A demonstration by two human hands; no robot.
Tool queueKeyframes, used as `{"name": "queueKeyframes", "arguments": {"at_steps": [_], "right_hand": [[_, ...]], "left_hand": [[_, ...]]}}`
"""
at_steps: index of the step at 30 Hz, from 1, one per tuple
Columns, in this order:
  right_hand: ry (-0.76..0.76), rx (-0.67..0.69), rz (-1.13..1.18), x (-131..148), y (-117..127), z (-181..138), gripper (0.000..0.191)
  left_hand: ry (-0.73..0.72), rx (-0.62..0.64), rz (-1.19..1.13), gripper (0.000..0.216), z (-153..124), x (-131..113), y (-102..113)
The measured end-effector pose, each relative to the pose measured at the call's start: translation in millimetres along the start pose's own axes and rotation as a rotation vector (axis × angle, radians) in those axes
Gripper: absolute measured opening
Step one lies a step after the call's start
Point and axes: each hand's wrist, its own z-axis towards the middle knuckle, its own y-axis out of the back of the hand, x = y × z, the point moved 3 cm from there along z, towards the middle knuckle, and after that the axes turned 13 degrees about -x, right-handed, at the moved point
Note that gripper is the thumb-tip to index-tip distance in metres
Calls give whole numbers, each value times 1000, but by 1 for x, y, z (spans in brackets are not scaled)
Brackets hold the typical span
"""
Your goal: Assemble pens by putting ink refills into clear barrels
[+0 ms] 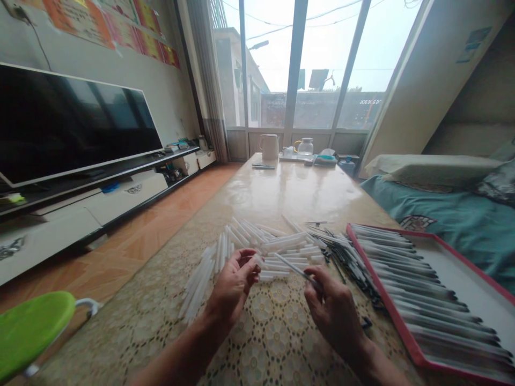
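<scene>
My left hand [235, 281] is closed in a pinch on a small whitish, translucent piece [258, 260], mostly hidden by the fingers; it may be the end of a tube. Between the thumb and fingers of my right hand [332, 300] is a slim, pale grey pen-like stick [290, 265], its free end pointing up and left towards my left hand. The two hands are apart. Beyond them lies a loose pile of white plastic tubes [284, 243], with more tubes [197, 287] left of my left hand. Thin dark sticks with black end pieces [346, 252] lie beyond my right hand.
A red-rimmed shallow box [462, 273] on the right holds a row of pale sticks with dark ends [426, 300]. The patterned table [277, 338] runs towards a jug [269, 147] and a glass pot [306, 147]. A green stool [36, 332] stands at lower left.
</scene>
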Motion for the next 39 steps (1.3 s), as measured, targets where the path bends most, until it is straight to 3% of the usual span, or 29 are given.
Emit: {"name": "queueKeyframes", "arguments": {"at_steps": [3, 11, 17, 27, 39], "right_hand": [[71, -1, -9, 6, 3, -2, 12], [152, -2, -18, 10, 4, -2, 13], [187, -1, -21, 9, 4, -1, 15], [212, -6, -43, 8, 9, 4, 17], [279, 109, -25, 7, 6, 6, 8]], "left_hand": [[53, -41, -83, 29, -5, 11, 2], [18, -29, -21, 29, 5, 17, 8], [10, 48, 21, 28, 4, 18, 6], [42, 6, -29, 32, 6, 20, 8], [52, 194, 56, 28, 4, 24, 6]]}}
